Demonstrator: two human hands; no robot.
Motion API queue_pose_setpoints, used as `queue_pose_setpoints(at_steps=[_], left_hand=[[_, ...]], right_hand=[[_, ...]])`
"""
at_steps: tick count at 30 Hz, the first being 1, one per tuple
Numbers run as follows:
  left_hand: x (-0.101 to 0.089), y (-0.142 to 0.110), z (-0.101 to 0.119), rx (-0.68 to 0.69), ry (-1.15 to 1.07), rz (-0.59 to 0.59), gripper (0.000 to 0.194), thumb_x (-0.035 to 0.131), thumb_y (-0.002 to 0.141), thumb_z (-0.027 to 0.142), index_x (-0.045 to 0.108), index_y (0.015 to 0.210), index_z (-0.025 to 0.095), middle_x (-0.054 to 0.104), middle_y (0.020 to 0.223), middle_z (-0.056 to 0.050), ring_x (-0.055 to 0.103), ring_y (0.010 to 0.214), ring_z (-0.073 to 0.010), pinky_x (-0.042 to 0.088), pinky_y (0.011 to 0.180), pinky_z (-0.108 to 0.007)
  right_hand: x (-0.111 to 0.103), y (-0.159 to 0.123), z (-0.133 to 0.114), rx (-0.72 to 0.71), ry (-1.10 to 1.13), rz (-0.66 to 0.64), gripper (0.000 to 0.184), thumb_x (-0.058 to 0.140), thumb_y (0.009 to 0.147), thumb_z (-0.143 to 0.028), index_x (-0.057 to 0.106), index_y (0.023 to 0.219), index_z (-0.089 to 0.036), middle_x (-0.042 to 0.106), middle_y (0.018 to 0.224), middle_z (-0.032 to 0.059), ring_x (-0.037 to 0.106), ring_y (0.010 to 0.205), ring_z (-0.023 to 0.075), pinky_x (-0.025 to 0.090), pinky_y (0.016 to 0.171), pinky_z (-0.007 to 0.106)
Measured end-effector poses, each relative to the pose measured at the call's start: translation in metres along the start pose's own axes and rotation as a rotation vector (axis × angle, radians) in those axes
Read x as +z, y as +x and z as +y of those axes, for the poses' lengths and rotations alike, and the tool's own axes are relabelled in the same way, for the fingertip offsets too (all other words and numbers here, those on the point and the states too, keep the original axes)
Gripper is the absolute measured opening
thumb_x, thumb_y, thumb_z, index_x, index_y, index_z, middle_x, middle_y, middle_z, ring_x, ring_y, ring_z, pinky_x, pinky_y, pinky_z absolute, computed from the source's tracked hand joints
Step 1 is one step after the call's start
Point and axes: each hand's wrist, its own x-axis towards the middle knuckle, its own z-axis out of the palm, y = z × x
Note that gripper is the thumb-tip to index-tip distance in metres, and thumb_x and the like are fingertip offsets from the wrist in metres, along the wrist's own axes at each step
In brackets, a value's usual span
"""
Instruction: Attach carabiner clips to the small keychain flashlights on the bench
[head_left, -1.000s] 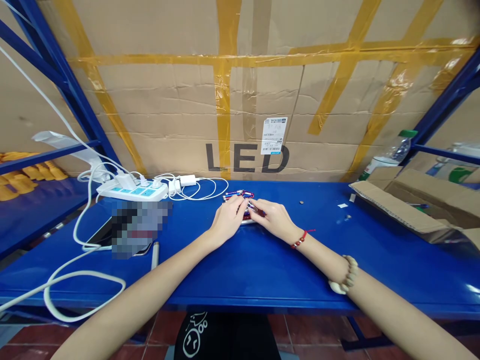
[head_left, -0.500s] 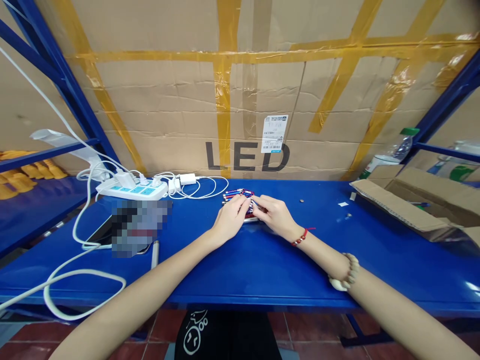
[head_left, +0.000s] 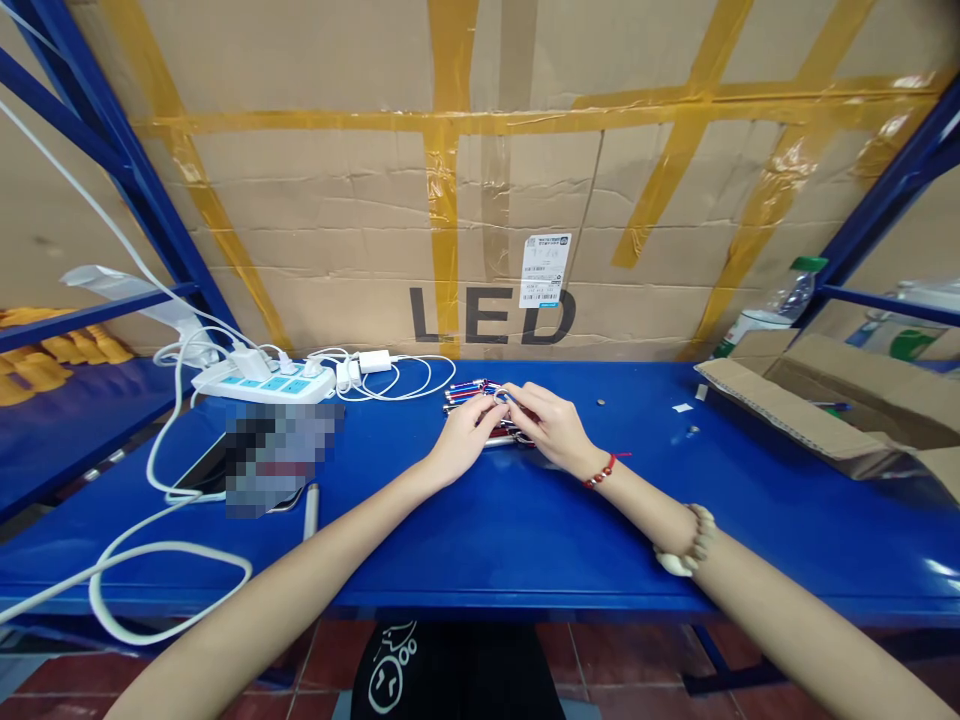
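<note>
My left hand (head_left: pixel 461 440) and my right hand (head_left: pixel 551 425) meet over a pile of slim metallic tubes (head_left: pixel 463 388) in blue, red and silver. The tubes look like small penlights, but I cannot tell their kind for certain. Between the pinched fingertips of both hands shows a small silvery ring (head_left: pixel 501 395). Whatever hangs from that ring is hidden by the fingers. More tubes, red and silver, lie under my hands on the blue table (head_left: pixel 480 540).
To the left are a white power strip (head_left: pixel 262 380) with plugs and cables, a blurred-out phone-like item (head_left: pixel 277 460) and a white stick (head_left: pixel 311 510). An open cardboard box (head_left: pixel 795 420) and a bottle (head_left: pixel 787 300) stand right. A large taped carton (head_left: pixel 337 220) walls the back.
My fingertips shift slightly over the pile, and the right fingers reach further over toward the left hand. The silvery ring shows more clearly now. The tubes at the back stay put.
</note>
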Motion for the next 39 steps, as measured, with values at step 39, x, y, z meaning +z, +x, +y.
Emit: queue_pose_setpoints(at_steps=[39], left_hand=[[0.004,-0.007,-0.006,0.298,0.402,-0.164,0.019,0.063,0.08,0.035,0.07,0.084,0.018,0.065,0.086,-0.003,0.059,0.085,-0.0163,0.045,0.079,-0.029]], right_hand=[[-0.022,0.012,0.011,0.421,-0.614,-0.347,0.042,0.023,0.099,-0.034,0.057,0.119,-0.022,0.062,0.11,0.0076,0.056,0.103,0.0184,0.042,0.064,0.023]])
